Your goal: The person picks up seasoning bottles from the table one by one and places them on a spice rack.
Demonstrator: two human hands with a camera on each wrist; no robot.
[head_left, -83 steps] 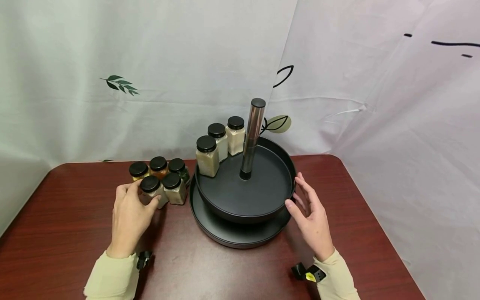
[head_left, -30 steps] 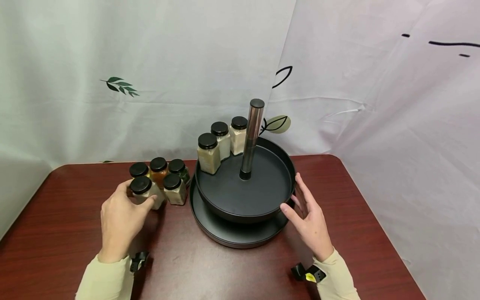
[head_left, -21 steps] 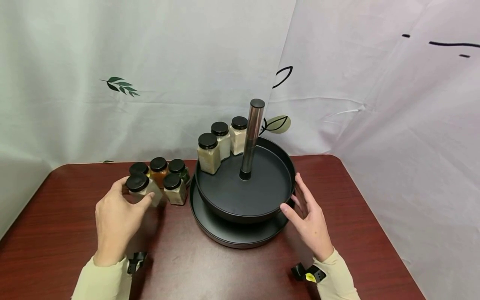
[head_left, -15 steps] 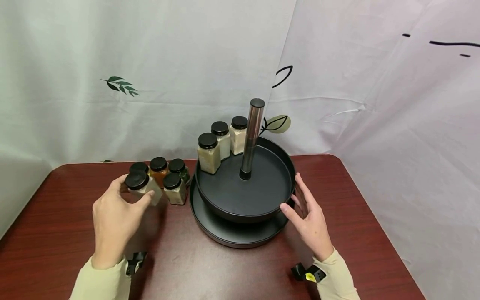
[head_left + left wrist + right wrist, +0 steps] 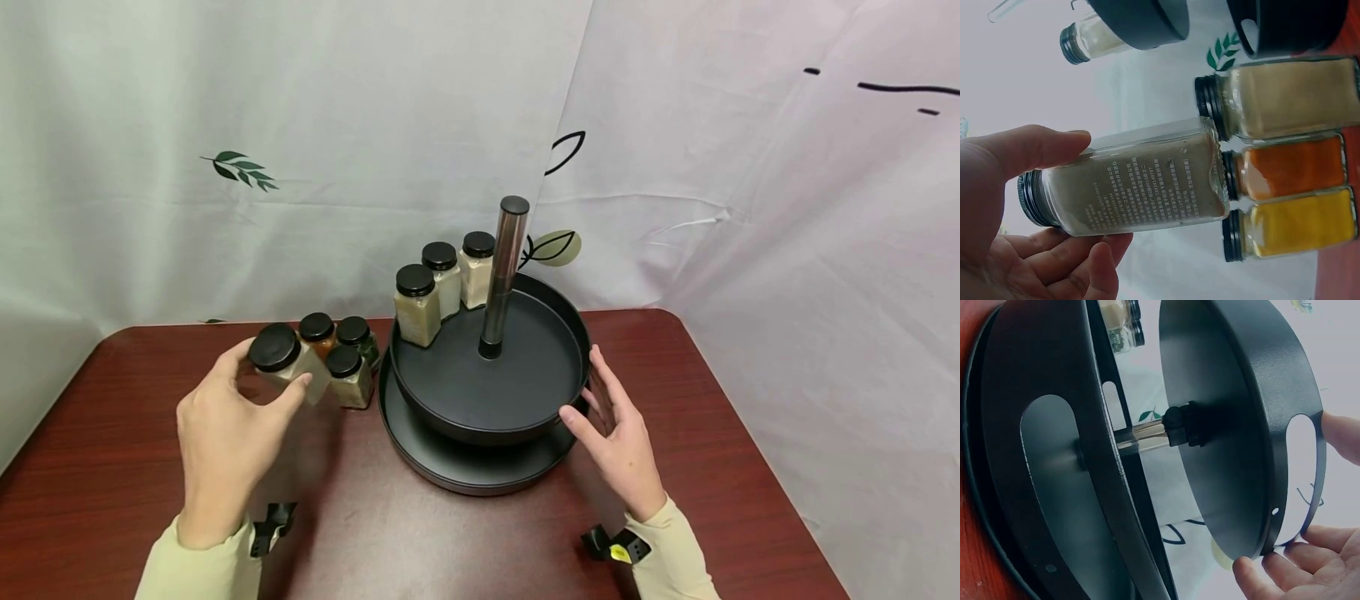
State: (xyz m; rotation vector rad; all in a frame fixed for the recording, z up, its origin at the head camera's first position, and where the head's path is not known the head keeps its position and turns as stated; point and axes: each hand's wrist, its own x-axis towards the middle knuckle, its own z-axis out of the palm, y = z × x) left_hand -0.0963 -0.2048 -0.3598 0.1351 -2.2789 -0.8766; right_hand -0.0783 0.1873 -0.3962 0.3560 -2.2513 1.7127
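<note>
My left hand [image 5: 225,442] grips a square glass spice jar [image 5: 309,375] with a black lid, thumb on one side and fingers on the other. Tilted above the table, this jar [image 5: 1141,187] shows greyish-beige powder and fine white print in the left wrist view. Behind it stand an orange spice jar [image 5: 1294,167], a yellow one [image 5: 1304,222] and a beige one [image 5: 1294,97]. With spread, fairly straight fingers, my right hand [image 5: 618,454] touches the outer rim of the black upper tray [image 5: 491,433] of a two-tier spice rack. The held jar hides the yellow one in the head view.
Three pale-filled jars [image 5: 418,321] stand at the upper tray's back left. A metal post [image 5: 504,275] rises from its middle. Below is the wider lower tray [image 5: 480,485]. A green jar [image 5: 363,340] stands close to its left side. A white curtain [image 5: 337,167] hangs behind the table.
My left hand has drawn the jar leftward out of the group and raised it off the table. Earlier, the tray jars shifted slightly back and right. My right hand stays almost still at the rim.
</note>
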